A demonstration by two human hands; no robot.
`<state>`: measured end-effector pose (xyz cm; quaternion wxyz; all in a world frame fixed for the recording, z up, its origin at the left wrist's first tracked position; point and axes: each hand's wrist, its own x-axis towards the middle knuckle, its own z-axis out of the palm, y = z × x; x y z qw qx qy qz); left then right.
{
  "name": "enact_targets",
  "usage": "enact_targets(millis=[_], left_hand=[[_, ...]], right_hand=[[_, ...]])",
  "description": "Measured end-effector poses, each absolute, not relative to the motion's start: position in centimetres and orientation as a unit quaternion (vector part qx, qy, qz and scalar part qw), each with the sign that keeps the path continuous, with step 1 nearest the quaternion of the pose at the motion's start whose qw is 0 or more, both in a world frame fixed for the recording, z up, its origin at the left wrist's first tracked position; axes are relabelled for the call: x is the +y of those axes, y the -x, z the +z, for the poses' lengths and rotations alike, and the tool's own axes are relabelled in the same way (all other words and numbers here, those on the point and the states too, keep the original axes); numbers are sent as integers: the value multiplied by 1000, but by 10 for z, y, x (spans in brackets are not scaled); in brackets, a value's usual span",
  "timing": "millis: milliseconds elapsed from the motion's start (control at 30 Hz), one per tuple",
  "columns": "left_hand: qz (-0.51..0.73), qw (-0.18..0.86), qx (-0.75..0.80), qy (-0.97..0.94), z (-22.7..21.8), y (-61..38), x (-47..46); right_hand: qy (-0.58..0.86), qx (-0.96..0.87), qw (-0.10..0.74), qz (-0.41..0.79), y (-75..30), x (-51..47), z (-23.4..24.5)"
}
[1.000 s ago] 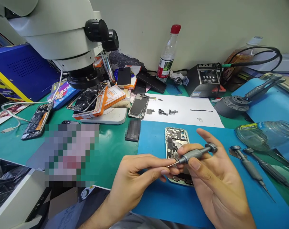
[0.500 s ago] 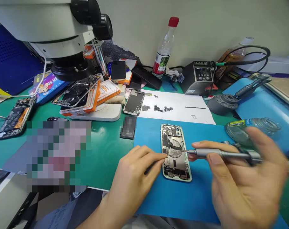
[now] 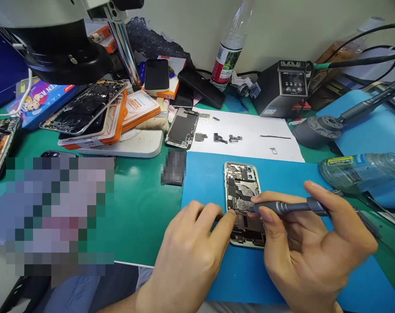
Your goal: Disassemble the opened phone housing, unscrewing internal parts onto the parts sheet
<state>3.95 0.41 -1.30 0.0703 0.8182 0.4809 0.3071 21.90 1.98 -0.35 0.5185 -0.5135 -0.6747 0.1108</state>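
Note:
An opened phone housing [image 3: 249, 228] with bare inner parts lies on the blue mat [image 3: 204, 187]. My left hand [image 3: 190, 252] is curled at the phone's left rim, its index fingertip on the board edge; the thumb is hidden. In my right hand [image 3: 311, 248] is a grey screwdriver [image 3: 282, 208], pinched between thumb and fingers and pointing left, its tip low over the middle of the phone near my left fingertip. Whether the tip touches a screw cannot be made out.
Behind the phone, a white sheet [image 3: 249, 124] bears several small phone parts. A battery [image 3: 174, 168] and a phone screen [image 3: 181, 128] lie left of it. A glass jar [image 3: 347, 174] lies at right. A microscope [image 3: 67, 52] overhangs stacked boxes and phones at left.
My right hand and the screwdriver have come left and lower over the phone, partly covering it. The left index finger still rests at the phone's rim. The whole view has shifted closer.

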Motion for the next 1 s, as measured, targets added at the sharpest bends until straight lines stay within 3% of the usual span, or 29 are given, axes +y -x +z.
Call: enact_targets(millis=[500, 900, 1000], left_hand=[[308, 84, 485, -814, -14, -39, 5], [305, 86, 481, -818, -13, -39, 4], [306, 87, 479, -818, -13, -39, 3]], right_hand=[[526, -668, 505, 148, -218, 20, -7], [495, -727, 475, -25, -230, 14, -8], [469, -742, 479, -16, -230, 17, -4]])
